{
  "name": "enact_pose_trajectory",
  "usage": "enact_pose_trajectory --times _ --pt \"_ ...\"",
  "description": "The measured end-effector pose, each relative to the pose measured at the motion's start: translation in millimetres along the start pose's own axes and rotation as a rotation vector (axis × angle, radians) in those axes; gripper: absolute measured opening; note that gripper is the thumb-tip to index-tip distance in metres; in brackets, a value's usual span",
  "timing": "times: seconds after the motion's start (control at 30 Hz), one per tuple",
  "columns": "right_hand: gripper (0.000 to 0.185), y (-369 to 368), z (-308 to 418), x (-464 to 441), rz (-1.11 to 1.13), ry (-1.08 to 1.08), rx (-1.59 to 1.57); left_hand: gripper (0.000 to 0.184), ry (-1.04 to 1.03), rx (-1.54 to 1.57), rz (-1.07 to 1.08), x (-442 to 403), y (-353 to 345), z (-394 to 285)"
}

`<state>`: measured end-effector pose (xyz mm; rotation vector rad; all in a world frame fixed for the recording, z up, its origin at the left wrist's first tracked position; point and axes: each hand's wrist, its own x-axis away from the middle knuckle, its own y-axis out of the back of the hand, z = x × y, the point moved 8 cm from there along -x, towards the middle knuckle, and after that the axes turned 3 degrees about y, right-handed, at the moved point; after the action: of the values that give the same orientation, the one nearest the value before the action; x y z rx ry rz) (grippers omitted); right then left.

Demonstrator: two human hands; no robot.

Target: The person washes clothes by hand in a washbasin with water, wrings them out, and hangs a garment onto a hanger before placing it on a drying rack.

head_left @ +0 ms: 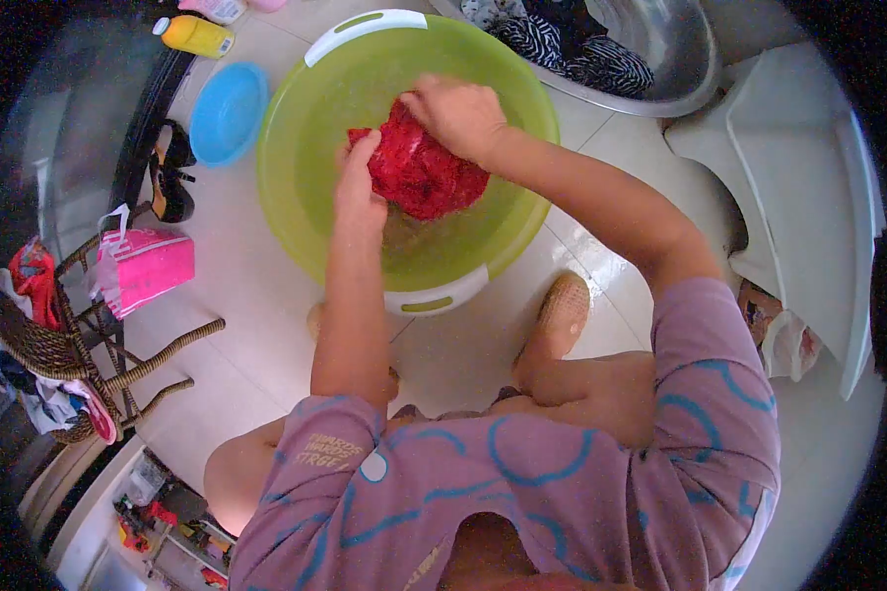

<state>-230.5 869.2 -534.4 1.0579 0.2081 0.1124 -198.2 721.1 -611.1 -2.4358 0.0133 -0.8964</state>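
Both my hands grip a wet red cloth point(429, 177) over the green tub point(301, 212), which has white handles and some water in it. My left hand point(363, 187) holds the cloth's left edge, thumb on top. Across its upper part, my right hand point(455, 116) is closed on the fabric, its fingers slightly blurred. The cloth is bunched, and its lower part hangs close to the water; whether it touches I cannot tell.
A blue basin point(229, 113) and a yellow bottle point(195, 35) stand left of the tub. Upper right is a metal basin point(675, 59) holding dark patterned clothes point(591, 59). A wicker chair point(118, 364) and a pink bag point(148, 266) are at left; a white panel point(798, 167) stands at right.
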Motion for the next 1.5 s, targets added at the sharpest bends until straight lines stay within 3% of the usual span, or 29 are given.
enact_pose_trajectory --times 0.03,0.07,0.1,0.13,0.17,0.2,0.27,0.4,0.43,0.5,0.53,0.67,0.77,0.87,0.93,1.0,1.03,1.13,1.17,1.23,1.33,1.37,1.4,1.43,1.5 --pt "0.038 -12 -19 5 0.043 -0.156 0.047 0.038 -0.032 -0.114 -0.032 9 -1 -7" --pt "0.040 -23 -14 16 0.038 -0.054 0.126 0.044 -0.065 -0.228 -0.068 15 -2 -16" --pt "0.044 -34 -8 32 0.032 0.049 0.204 0.062 -0.035 -0.238 -0.040 18 -8 -16" --pt "0.050 -37 0 41 0.022 0.152 0.282 0.064 -0.052 -0.249 -0.044 13 -2 -12" --pt "0.063 -60 -5 43 0.347 0.189 0.182 0.067 -0.067 -0.258 -0.047 1 6 -3" --pt "0.064 -69 -11 40 0.390 0.184 0.146 0.070 -0.079 -0.266 -0.050 -6 9 5" --pt "0.067 -89 -21 37 0.473 0.170 0.074 0.051 -0.026 -0.104 -0.112 -16 9 17" --pt "0.051 -29 9 24 0.203 -0.381 -0.516 0.041 0.171 0.214 0.010 -35 -2 37" --pt "0.043 -27 24 19 0.120 -0.299 -0.536 0.040 0.179 0.265 0.071 -40 -3 38" --pt "0.046 -7 68 33 0.161 -0.067 -0.603 0.040 0.184 0.350 0.190 -45 -2 42" --pt "0.049 3 89 42 0.154 0.017 -0.430 0.038 0.171 0.369 0.239 -38 -7 40" --pt "0.050 31 143 61 0.185 0.439 -0.267 0.035 0.062 0.425 0.343 -1 -30 22" --pt "0.029 12 96 35 -0.084 0.536 -0.147 0.033 0.027 0.421 0.316 1 -28 10" --pt "0.030 -5 20 0 0.067 0.223 -0.007 0.026 0.002 0.270 0.117 -3 -7 3" --pt "0.046 -21 -26 -1 -0.021 0.008 -0.068 0.035 -0.036 -0.059 -0.091 23 3 -8" --pt "0.059 -28 -47 10 -0.108 -0.213 -0.081 0.042 -0.115 -0.212 -0.140 28 7 -16" --pt "0.072 -37 -33 21 0.087 -0.231 -0.085 0.046 -0.156 -0.289 -0.164 30 8 -20" --pt "0.077 -52 10 50 0.260 0.227 0.183 0.049 -0.325 -0.167 -0.161 12 20 -18" --pt "0.071 -55 8 49 0.268 0.279 0.152 0.048 -0.314 -0.142 -0.159 0 29 -8" --pt "0.068 -71 -6 33 0.290 0.157 0.072 0.047 -0.309 -0.094 -0.143 -24 36 2" --pt "0.060 -50 3 23 0.338 -0.103 -0.189 0.042 0.053 0.190 -0.063 -35 22 23" --pt "0.057 -33 17 22 0.356 -0.198 -0.299 0.041 0.076 0.246 0.095 -44 18 25" --pt "0.051 -15 39 25 0.305 -0.193 -0.324 0.041 0.097 0.306 0.253 -56 24 30" --pt "0.049 -8 61 29 0.216 -0.043 -0.349 0.042 0.121 0.365 0.407 -60 22 33" --pt "0.037 25 117 44 0.139 0.235 -0.302 0.041 0.115 0.376 0.406 -45 7 25"
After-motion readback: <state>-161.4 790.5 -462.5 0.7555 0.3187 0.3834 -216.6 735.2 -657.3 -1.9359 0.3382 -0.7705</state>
